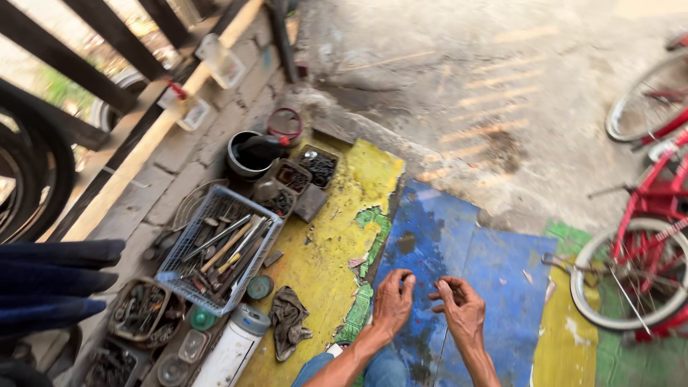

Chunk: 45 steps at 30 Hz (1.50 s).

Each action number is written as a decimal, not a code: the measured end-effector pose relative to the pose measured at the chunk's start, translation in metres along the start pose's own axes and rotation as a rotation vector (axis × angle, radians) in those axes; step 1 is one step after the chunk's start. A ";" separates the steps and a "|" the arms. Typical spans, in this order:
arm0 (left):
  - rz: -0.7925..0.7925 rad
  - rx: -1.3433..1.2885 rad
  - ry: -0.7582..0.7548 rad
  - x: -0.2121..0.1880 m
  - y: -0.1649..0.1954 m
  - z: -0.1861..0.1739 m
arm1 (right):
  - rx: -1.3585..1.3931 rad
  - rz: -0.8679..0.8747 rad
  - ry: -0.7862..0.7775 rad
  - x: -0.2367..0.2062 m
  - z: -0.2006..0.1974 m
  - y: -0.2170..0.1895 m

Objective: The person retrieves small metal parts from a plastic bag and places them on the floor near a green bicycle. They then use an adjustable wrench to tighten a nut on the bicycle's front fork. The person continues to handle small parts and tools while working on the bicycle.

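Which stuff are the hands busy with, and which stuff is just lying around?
In hand:
left hand and right hand, held over the blue mat, seemingly empty.

Lying about:
blue tool basket, grey rag, white bottle, black pot, red bicycle.

Painted floor mat point(337, 236), tool basket point(215, 247), rag point(289, 320)

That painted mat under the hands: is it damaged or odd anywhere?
Yes. The mat is worn: the yellow layer has flaked along its seam, baring green patches, and the blue part is scuffed dark near the left hand and right hand.
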<state>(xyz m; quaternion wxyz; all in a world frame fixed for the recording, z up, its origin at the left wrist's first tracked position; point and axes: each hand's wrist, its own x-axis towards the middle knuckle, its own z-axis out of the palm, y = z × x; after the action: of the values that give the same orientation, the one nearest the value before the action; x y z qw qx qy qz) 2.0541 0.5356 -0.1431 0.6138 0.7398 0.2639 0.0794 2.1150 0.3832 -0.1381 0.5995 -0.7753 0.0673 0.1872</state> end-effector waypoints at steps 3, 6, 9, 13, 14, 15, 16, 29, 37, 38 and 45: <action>-0.126 0.023 0.029 0.034 -0.005 -0.025 | -0.069 -0.014 -0.123 0.043 0.028 -0.018; -0.122 0.098 0.099 0.074 -0.010 -0.042 | -0.095 -0.011 -0.247 0.094 0.060 -0.039; -0.137 0.129 0.190 0.114 -0.011 -0.053 | -0.154 -0.021 -0.367 0.143 0.095 -0.064; -0.228 0.111 0.252 0.164 -0.009 -0.064 | -0.391 -0.055 -0.519 0.193 0.140 -0.100; -0.230 0.104 0.283 0.174 -0.010 -0.068 | -0.426 -0.091 -0.569 0.202 0.152 -0.106; -0.236 0.094 0.318 0.178 -0.012 -0.072 | -0.465 -0.129 -0.624 0.207 0.162 -0.110; -0.266 0.075 0.348 0.180 -0.014 -0.075 | -0.491 -0.132 -0.651 0.210 0.171 -0.114; -0.390 0.026 0.566 0.175 -0.072 -0.169 | -0.615 -0.211 -0.947 0.208 0.321 -0.098; -0.439 0.068 0.666 0.183 -0.146 -0.195 | -0.605 -0.252 -1.094 0.225 0.402 -0.029; -0.450 0.079 0.672 0.189 -0.161 -0.201 | -0.616 -0.274 -1.115 0.233 0.417 -0.016; -0.425 0.065 0.790 0.211 -0.286 -0.210 | -0.672 -0.284 -1.236 0.273 0.480 0.087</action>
<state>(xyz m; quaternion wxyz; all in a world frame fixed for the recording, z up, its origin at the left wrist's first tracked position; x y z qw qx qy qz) 2.0568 0.8516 -0.4092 0.4450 0.6009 0.6265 0.2197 2.2372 0.8509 -0.4189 0.2757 -0.6714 -0.4472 0.5226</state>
